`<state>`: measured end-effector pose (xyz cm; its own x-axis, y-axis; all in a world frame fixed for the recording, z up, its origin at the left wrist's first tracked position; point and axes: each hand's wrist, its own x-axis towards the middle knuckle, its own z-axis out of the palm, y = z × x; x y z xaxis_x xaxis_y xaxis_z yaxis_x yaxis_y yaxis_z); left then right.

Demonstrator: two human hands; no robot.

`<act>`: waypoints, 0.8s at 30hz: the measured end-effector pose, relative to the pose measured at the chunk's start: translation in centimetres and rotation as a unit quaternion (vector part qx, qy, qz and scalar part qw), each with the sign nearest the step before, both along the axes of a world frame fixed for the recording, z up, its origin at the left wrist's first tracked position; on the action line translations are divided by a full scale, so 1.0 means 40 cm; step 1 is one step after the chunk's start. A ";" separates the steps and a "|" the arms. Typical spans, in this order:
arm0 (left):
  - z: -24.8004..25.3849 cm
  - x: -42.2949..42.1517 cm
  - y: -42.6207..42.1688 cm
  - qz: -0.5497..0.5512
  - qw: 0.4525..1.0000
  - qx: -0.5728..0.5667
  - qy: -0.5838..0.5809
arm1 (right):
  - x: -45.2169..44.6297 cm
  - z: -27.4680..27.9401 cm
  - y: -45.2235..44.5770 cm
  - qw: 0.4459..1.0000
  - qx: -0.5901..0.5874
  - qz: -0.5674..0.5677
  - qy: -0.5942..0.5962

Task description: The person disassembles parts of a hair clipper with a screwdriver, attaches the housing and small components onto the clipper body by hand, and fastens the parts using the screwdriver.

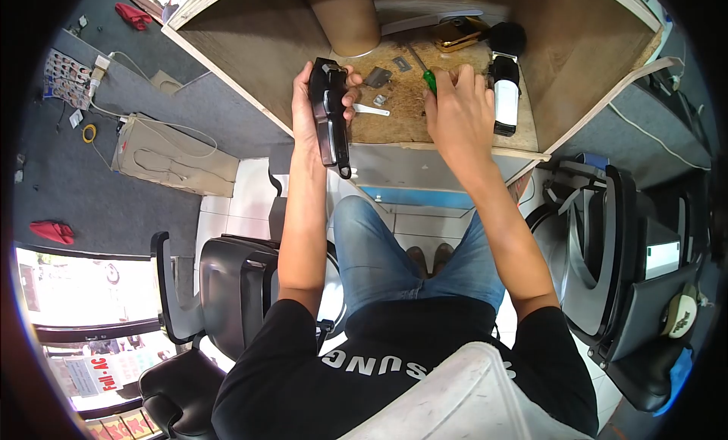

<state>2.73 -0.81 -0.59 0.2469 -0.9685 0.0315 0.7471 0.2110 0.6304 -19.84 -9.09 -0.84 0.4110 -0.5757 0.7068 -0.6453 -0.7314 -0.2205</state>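
A black elongated device [331, 118], perhaps a hair clipper, is held upright in my left hand [305, 106], whose fingers wrap round it. Over the wooden shelf my right hand [464, 118] bends its fingers at the green handle of a screwdriver [430, 80]; its fingertips are partly hidden. The screwdriver's shaft points away from me. Between the hands lie small metal plates [378, 78] and a white lever-like piece [371, 110]. Just right of my right hand is a black and white clipper [506, 99].
A black round brush [506, 39] and a gold-coloured clipper [460, 40] lie at the shelf's back. Wooden side walls [584, 53] enclose the shelf. Black chairs [236, 288] stand on both sides, and a cardboard box [174, 156] is at the left.
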 end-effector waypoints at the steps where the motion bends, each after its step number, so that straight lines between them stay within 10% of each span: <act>1: 0.003 0.000 0.000 -0.010 1.000 -0.008 0.014 | 0.004 0.002 -0.002 1.000 -0.002 0.014 -0.009; 24: 0.013 -0.050 0.037 0.029 0.989 0.038 -0.141 | 0.080 -0.002 -0.032 0.982 0.001 0.181 0.047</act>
<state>0.73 0.68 -0.07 0.2940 -0.9552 0.0348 0.5271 0.1924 0.8277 -16.63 -10.35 -0.92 0.6521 -0.3813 0.6552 -0.3613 -0.9161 -0.1736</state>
